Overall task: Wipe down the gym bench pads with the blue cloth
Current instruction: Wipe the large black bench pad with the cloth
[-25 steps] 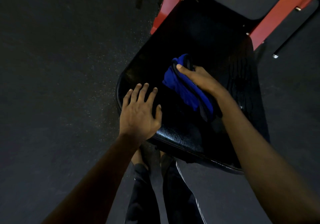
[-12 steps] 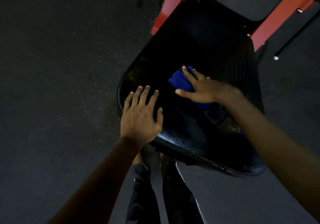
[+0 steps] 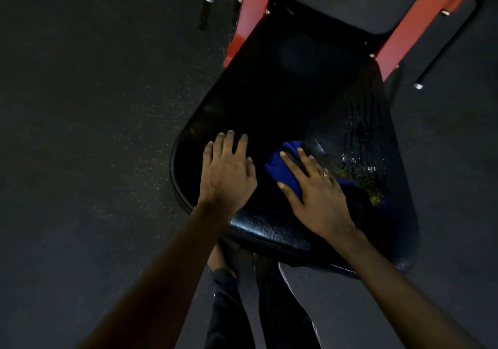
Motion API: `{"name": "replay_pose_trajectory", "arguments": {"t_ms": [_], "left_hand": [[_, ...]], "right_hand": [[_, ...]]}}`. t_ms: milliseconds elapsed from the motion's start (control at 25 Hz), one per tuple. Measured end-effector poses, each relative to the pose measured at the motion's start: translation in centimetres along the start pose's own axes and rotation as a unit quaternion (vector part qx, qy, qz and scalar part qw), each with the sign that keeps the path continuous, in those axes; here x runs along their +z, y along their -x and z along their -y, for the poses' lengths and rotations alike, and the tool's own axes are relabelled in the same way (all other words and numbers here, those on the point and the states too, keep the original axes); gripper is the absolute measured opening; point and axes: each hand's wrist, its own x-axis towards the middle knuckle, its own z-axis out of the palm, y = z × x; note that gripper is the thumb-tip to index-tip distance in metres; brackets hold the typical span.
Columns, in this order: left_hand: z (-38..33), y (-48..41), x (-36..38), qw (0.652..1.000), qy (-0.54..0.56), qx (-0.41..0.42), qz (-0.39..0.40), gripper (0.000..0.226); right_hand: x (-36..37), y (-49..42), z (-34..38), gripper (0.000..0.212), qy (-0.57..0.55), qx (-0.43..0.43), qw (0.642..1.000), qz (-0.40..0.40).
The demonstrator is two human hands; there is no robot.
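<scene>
Head view, left to right. The left hand [image 3: 227,171] lies flat on the near left part of the black bench pad [image 3: 296,92], the working surface. Its grip is apart and holds nothing, and it is judged to be a brace. Just beside it, not touching, the blue cloth [image 3: 283,166] sits bunched on the pad under the straight fingers of the right hand [image 3: 319,197]. That grip is likewise apart, pressing rather than clamping. The cloth projects ahead and left of the palm. To its right, wet streaks [image 3: 361,160] glisten. The pad's long axis runs away from the person toward the red frame [image 3: 252,12]. The right hand, already on the cloth, would probably push along that axis.
</scene>
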Motion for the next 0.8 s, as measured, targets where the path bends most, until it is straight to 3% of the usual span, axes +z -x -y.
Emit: {"name": "replay_pose_trajectory", "arguments": {"t_ms": [120,280,560,800], "left_hand": [[-0.9,-0.3,1.7,0.999,-0.048,0.014,0.022,0.060],[-0.9,-0.6,2.2,0.998,-0.059,0.006,0.014,0.061],[-1.0,-0.6,1.8,0.996,-0.078,0.010,0.028,0.063],[-1.1,-0.8,1.8,0.996,-0.086,0.014,0.036,0.063]], "right_hand": [[0.9,-6.7,-3.3,0.063,-0.002,0.042,0.999,-0.028],[0.6,-14.4,-6.1,0.063,-0.047,0.101,0.994,0.020],[-0.4,2.2,-2.5,0.059,-0.027,0.042,0.999,0.006],[0.8,-9.2,-6.4,0.064,0.010,0.085,0.996,-0.013]]}}
